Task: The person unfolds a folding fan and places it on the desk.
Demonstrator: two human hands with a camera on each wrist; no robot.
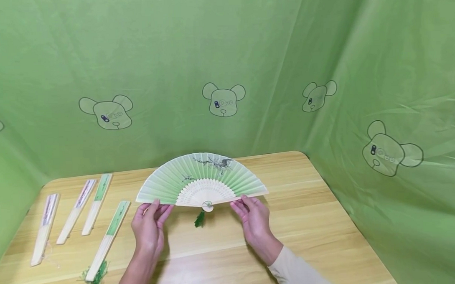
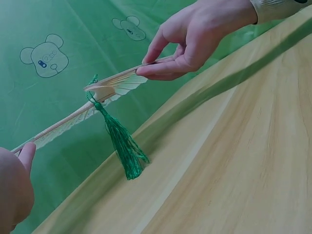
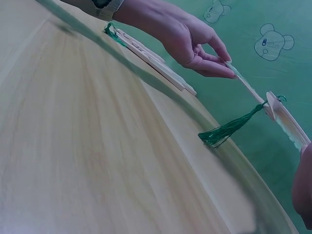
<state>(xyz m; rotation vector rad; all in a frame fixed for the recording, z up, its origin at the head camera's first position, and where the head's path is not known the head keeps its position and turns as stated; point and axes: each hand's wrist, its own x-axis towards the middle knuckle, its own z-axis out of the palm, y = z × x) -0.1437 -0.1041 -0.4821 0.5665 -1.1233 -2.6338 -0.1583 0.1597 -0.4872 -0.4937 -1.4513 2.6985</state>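
Observation:
A green-and-white folding fan (image 1: 206, 172), printed with a dark blossom branch, is spread wide between both hands. My left hand (image 1: 147, 226) pinches its left outer rib between thumb and fingers. On the other side, my right hand (image 1: 255, 220) pinches the right outer rib the same way. Seen edge-on in the left wrist view, the fan (image 2: 63, 122) is held above the table. From its pivot hangs a green tassel (image 2: 124, 146), which also shows in the right wrist view. The fan hides part of the table's far edge in the head view.
Several closed folding fans lie on the left of the wooden table (image 1: 309, 222): two with purple-white ends (image 1: 44, 230), two with green ends, the nearer green fan (image 1: 108, 240) bearing a green tassel. Green curtains (image 1: 172, 56) with bear outlines stand behind and beside the table.

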